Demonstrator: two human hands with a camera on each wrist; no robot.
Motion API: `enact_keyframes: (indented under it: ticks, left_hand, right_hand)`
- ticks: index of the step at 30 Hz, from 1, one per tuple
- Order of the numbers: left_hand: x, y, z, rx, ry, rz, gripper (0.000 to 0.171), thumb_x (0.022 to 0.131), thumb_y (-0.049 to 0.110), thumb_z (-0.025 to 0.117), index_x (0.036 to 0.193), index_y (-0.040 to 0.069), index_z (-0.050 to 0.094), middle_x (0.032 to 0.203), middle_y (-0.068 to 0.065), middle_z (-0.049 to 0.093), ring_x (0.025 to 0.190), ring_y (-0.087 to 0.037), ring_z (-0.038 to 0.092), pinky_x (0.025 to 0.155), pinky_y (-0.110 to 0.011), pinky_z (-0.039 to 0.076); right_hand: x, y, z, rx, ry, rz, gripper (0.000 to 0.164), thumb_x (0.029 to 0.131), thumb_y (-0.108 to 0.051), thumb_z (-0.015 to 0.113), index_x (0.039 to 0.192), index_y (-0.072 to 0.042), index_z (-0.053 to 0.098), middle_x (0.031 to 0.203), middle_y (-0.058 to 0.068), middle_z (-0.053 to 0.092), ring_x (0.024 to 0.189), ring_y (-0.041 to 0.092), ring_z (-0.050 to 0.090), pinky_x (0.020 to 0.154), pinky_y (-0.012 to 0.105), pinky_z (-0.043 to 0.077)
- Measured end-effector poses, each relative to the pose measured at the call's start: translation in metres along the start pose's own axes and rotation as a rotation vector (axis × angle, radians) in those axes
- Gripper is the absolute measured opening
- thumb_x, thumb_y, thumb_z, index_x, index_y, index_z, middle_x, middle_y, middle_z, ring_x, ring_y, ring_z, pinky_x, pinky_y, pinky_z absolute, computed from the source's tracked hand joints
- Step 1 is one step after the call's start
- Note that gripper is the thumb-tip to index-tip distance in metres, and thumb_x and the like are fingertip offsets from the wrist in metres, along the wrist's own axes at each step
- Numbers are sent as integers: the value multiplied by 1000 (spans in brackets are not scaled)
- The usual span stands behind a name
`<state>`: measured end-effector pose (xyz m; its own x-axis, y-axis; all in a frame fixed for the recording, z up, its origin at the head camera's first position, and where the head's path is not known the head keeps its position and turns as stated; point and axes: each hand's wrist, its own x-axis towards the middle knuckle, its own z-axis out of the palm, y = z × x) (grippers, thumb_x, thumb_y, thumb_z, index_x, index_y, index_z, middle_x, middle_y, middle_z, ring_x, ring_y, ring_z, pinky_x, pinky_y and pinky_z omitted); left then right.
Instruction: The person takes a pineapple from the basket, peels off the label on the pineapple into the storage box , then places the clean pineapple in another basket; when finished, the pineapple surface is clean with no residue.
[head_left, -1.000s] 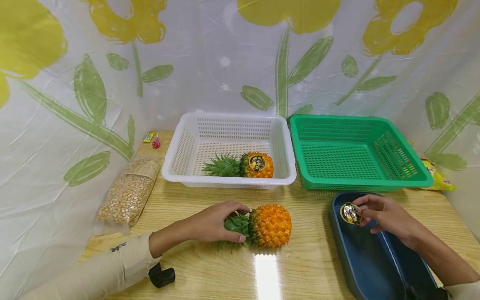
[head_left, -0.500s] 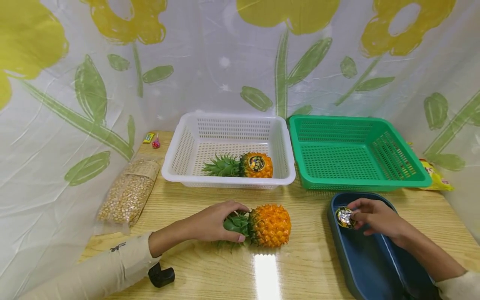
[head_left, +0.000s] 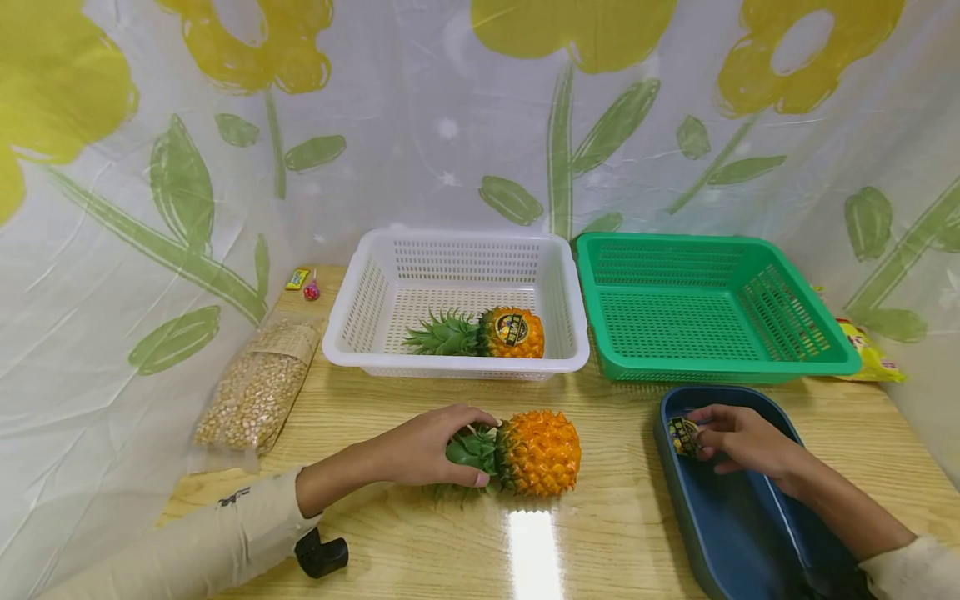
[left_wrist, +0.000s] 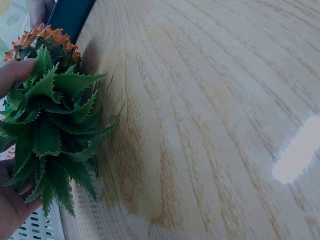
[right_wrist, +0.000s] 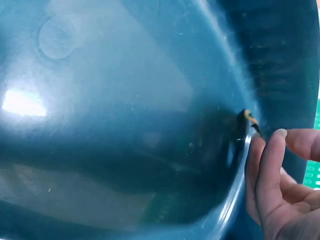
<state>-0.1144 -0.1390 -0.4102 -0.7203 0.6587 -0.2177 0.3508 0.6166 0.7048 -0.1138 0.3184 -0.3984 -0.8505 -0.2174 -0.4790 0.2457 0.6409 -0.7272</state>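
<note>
Pinching the sticker (head_left: 683,436), right hand (head_left: 742,445) has edged left over the blue tray (head_left: 738,533), sticker still off the pineapple (head_left: 542,454) left hand (head_left: 431,446) grips by its leaves (head_left: 472,452).

Head camera looks forward-down; close wrist views share the blue tray (head_left: 738,533)

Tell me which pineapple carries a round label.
The pineapple in the white basket: its black label shows. The other pineapple, gripped by the left hand, shows none.
</note>
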Motion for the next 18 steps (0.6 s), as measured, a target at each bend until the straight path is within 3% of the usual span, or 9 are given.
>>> enact_keyframes:
  ticks: [6,18]
  left_hand:
    - [-1,1,-1,-7,-1,-3,69,85,54,75,145,27,50,146,-1,52,128,-23,54,103,-49,46]
    - [0,-1,0,-9,-4,-6,69,85,55,75,144,28,50,147,-2,51,130,-23,53,103,-49,46]
  right_hand:
    - [2,2,1,11,-11,-25,51,105,-19,52,143,13,41,125,22,61,101,21,63,81,41,59]
    - [1,2,0,-2,38,-49,54,101,-26,60,142,7,46,124,21,63,101,22,66,78,41,60]
